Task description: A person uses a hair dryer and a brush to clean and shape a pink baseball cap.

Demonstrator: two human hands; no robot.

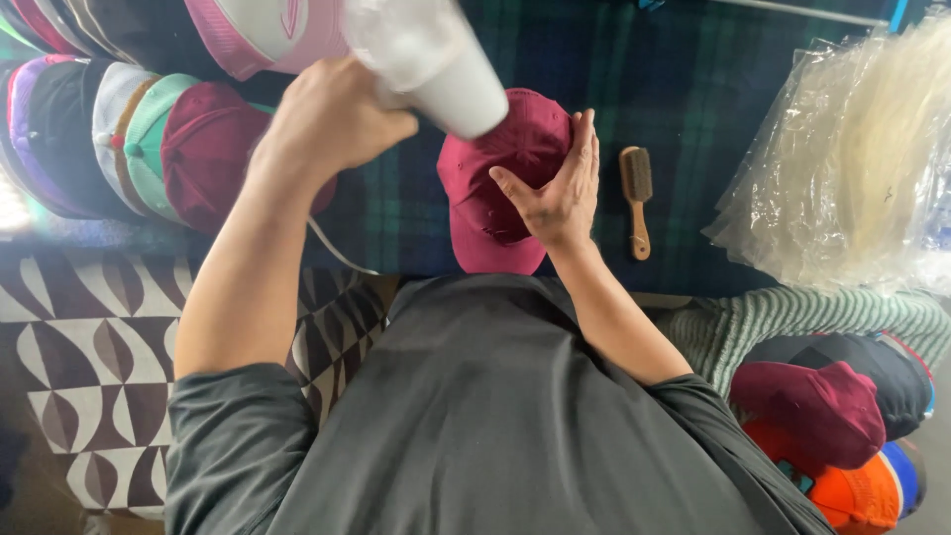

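Left hand (pixel 332 119) closed around a white handheld steamer (pixel 436 64), nozzle over the maroon cap (pixel 500 183). Right hand (pixel 555 193) spread flat on the cap's crown; cap lies on the plaid counter (pixel 396 213). I judge steaming underway; next needs steadying and turning the crown. Wooden brush (pixel 637 198) nearby.

white appliance (pixel 426 59) motion-blurred, top cut off, cap row (pixel 119 139) cropped left

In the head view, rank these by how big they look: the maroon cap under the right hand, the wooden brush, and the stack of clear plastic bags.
1. Stack of clear plastic bags, cut off by the frame edge.
2. Maroon fabric cap, partly covered by the right hand.
3. Small wooden-handled brush.
All lie on the dark plaid cloth, so nearness hardly skews this.
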